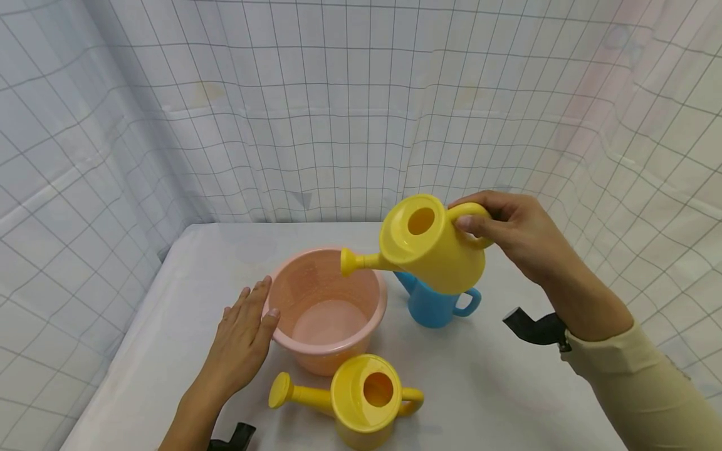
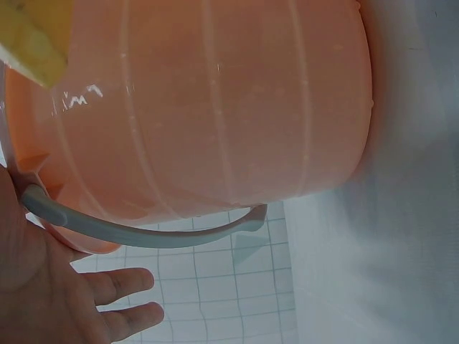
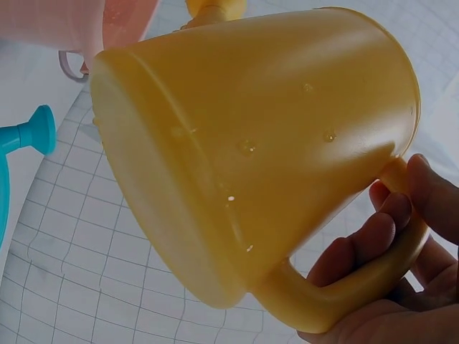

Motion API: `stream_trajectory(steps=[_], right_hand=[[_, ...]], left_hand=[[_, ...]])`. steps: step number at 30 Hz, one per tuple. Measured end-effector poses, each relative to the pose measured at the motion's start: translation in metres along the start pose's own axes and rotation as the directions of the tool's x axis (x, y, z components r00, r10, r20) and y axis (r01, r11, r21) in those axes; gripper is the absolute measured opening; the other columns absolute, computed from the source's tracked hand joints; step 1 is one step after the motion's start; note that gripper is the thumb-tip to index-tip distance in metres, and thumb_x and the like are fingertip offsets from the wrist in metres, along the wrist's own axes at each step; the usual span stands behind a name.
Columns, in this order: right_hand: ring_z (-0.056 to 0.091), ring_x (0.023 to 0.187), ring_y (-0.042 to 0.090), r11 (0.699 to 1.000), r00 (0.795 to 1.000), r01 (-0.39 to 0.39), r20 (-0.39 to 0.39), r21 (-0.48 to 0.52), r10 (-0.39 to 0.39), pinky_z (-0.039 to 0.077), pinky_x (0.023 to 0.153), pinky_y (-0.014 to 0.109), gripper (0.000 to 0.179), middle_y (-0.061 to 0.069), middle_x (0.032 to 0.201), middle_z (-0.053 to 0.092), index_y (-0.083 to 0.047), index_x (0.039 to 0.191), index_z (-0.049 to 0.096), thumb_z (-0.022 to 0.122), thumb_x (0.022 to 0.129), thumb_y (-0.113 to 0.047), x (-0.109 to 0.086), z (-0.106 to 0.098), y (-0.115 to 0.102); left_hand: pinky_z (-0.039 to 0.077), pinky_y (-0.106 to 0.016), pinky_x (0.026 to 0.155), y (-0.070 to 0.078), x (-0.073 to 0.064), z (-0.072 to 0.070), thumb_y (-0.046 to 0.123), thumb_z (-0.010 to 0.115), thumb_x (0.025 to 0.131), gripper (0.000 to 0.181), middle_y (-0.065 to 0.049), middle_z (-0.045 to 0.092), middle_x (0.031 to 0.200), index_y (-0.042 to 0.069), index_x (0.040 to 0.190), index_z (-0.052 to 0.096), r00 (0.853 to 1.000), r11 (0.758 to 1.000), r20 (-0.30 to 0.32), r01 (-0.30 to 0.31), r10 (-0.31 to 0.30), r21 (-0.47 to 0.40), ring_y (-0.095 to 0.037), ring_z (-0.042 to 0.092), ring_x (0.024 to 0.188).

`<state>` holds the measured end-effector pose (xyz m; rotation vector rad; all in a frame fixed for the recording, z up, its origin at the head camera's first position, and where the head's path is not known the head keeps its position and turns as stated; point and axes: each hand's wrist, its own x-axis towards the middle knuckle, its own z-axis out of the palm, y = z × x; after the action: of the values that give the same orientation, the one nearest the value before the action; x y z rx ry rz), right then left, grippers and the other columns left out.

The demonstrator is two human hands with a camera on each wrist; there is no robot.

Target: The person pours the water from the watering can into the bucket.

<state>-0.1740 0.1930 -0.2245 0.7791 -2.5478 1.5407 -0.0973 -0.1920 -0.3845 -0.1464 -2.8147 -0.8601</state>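
Note:
My right hand (image 1: 524,235) grips the handle of a yellow watering can (image 1: 445,266) raised above the table. The can is tipped forward, its spout rose over the right rim of a pink plastic bucket (image 1: 313,285). Fingers curl round the can's handle in the right wrist view, and droplets dot its body. My left hand (image 1: 245,341) rests against the bucket's left rim with straight, spread fingers. A grey bail handle (image 2: 158,238) hangs down the bucket's side beside that hand. Wet marks show on the bucket's inner wall.
Another yellow watering can (image 1: 352,404) stands in front of the bucket, spout pointing left. A blue watering can (image 1: 431,308) stands right of the bucket, partly hidden behind the raised can. White grid-patterned curtains (image 1: 338,94) enclose the white-covered table (image 1: 186,282).

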Motion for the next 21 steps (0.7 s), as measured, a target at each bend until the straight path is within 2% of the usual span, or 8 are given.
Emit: stream_trajectory(steps=[6, 21], right_hand=[[0.059, 0.098, 0.022, 1.0, 1.0, -0.003, 0.019, 0.016, 0.003, 0.052, 0.084, 0.024, 0.027, 0.001, 0.108, 0.068, -0.008, 0.115, 0.065, 0.061, 0.092, -0.022, 0.0023, -0.0004, -0.0015], [0.06, 0.096, 0.021, 0.998, 0.999, -0.05, 0.01, -0.032, 0.051, 0.052, 0.082, 0.025, 0.028, -0.002, 0.106, 0.069, -0.012, 0.113, 0.068, 0.063, 0.091, -0.028, 0.0058, 0.0006, -0.007]], left_hand=[[0.008, -0.069, 0.11, 0.0, 0.0, 0.0001, 0.043, 0.031, 0.101, 0.057, -0.008, 0.02, 0.159, 0.028, 0.153, 0.012, 1.0, 1.0, 0.0, 0.003, -0.003, 0.004, -0.04, 0.014, 0.145], [0.008, -0.07, 0.109, 0.0002, 0.0006, -0.0003, 0.042, 0.032, 0.101, 0.057, -0.013, 0.023, 0.157, 0.027, 0.153, 0.013, 1.0, 1.0, -0.008, -0.005, 0.005, -0.001, -0.041, 0.015, 0.145]])
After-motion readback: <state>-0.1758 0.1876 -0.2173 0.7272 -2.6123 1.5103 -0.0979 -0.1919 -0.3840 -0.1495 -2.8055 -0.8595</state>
